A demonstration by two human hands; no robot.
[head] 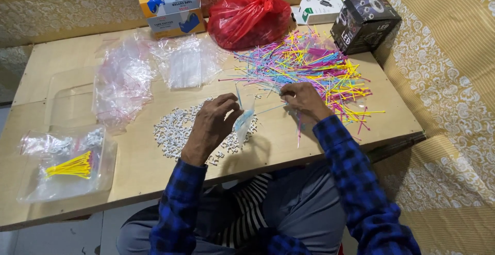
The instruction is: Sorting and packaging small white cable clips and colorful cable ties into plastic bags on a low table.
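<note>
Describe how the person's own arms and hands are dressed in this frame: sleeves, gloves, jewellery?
Both arms wear long sleeves in a blue-and-black check, reaching to the wrists. The left hand and right hand are bare: no gloves, and no rings or watch can be seen from this angle.

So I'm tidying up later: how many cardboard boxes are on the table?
3, all along the far edge: a yellow-and-blue box at left, a white box right of the red bag, and a black box at the right corner. Others may be hidden.
</note>
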